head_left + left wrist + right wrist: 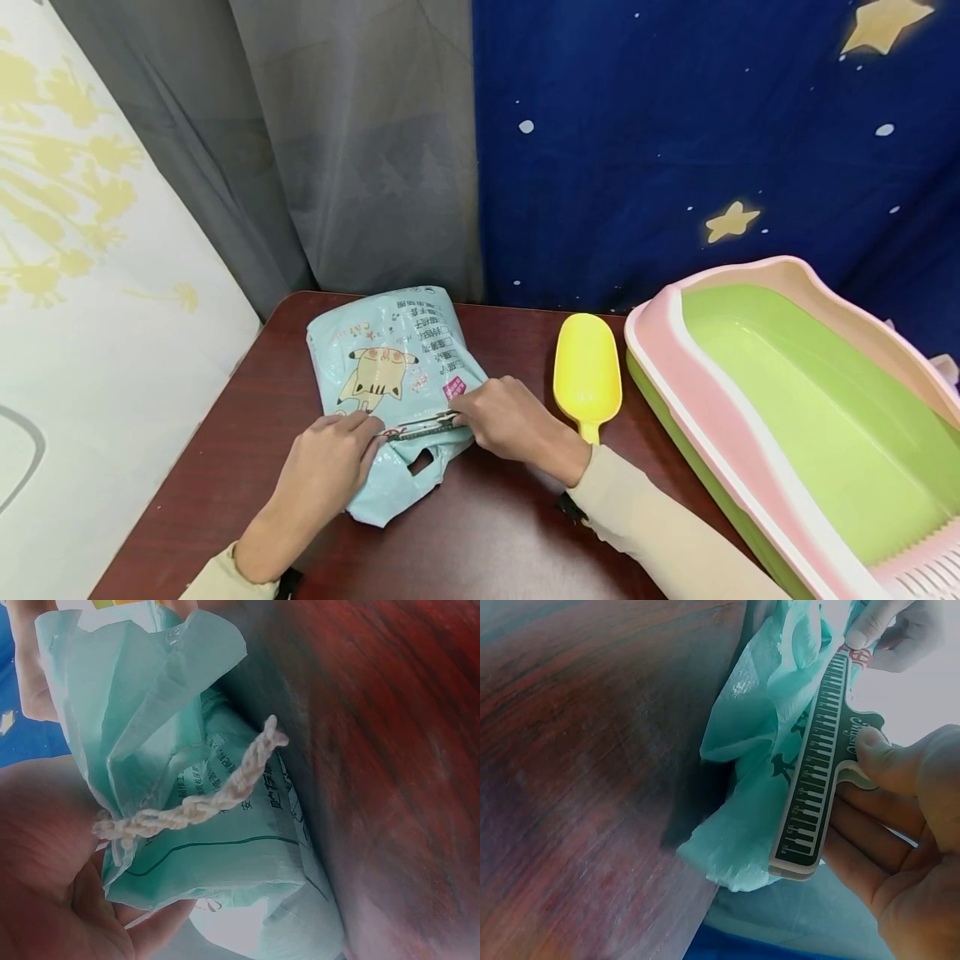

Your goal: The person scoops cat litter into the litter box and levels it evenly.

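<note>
A light-blue plastic bag with a cartoon cat and printed text lies on the table, its cut-out handle towards me. A dark clip with piano keys and the word Music printed on it lies across the folded neck of the bag. My right hand pinches the grip of this clip between thumb and fingers. At the other end of the fold, my left hand pinches the edge of the bag. A pale braided cord crosses in front of the bag in the left wrist view.
Right of the bag lies a yellow scoop. A large green and pink litter tray stands at the right of the dark red wooden table. Grey and blue star-printed curtains hang behind, and a white patterned panel is at the left.
</note>
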`<action>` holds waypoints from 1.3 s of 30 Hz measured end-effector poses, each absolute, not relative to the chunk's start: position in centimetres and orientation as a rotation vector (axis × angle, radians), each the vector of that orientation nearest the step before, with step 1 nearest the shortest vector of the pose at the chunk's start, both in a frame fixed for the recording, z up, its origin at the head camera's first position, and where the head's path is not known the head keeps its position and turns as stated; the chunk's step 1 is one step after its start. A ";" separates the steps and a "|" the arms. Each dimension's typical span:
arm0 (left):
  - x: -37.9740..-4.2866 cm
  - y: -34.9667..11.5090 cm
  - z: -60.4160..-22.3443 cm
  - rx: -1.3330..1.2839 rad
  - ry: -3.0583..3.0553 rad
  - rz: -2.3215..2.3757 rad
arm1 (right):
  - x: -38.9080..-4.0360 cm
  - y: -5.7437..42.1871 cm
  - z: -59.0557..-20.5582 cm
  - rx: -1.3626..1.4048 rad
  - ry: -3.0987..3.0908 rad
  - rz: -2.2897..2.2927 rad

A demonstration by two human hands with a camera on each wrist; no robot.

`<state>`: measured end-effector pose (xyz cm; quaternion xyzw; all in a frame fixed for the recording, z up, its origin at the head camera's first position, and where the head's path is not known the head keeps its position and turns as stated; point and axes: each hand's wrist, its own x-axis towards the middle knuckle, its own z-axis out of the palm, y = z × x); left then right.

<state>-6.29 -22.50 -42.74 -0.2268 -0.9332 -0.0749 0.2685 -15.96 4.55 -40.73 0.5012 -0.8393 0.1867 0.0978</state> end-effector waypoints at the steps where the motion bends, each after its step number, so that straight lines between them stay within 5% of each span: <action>1: -6.3 -22.5 -42.7 -0.613 -2.518 -0.199 | -16.0 4.7 -40.7 1.478 -2.487 0.554; 39: -6.4 -22.5 -42.8 -0.619 -2.506 -0.228 | -16.1 9.2 -40.7 1.399 -2.457 0.624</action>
